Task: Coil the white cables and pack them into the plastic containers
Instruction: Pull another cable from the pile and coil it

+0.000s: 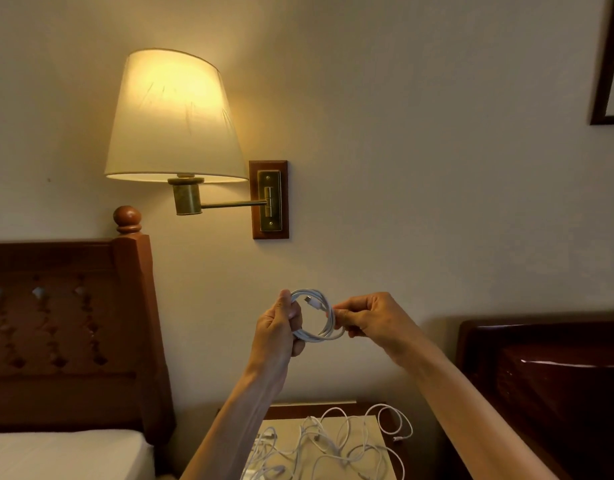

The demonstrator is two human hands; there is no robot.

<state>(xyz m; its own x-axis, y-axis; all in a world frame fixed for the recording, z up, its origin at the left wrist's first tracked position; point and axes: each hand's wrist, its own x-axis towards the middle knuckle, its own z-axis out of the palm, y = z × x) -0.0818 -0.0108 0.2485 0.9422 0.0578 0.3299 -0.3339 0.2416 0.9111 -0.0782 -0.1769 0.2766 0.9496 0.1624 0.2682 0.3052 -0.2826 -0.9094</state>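
At the far left the white bed (63, 452) lies under a carved wooden headboard (66, 327), whose post ends in a round knob (127, 220). Above and just right of that post a lit wall lamp (173, 116) hangs from a brass arm fixed to a wooden wall plate (270, 199). In front of the bare wall I hold a coiled white cable (316, 315) up in the air, well above the worktop (374, 431). My left hand (279, 329) is clamped on the left side of the coil, thumb on top and fingers curled round the bundled loops. One connector end (307, 300) pokes into the middle of the ring. My right hand (371, 322) pinches the right side of the coil, fingertips (340, 315) closed on the strands, so both grips are shut on the same cable. Below, between my forearms, a loose tangle of white cables (329, 445) sprawls over the worktop, with one loop (397, 424) spilling past its right edge. I cannot tell how many cables are in the tangle. To the right stands a dark glossy piece of wooden furniture (548, 375), and in the top right corner the dark edge of a picture frame (607, 64) shows on the wall.
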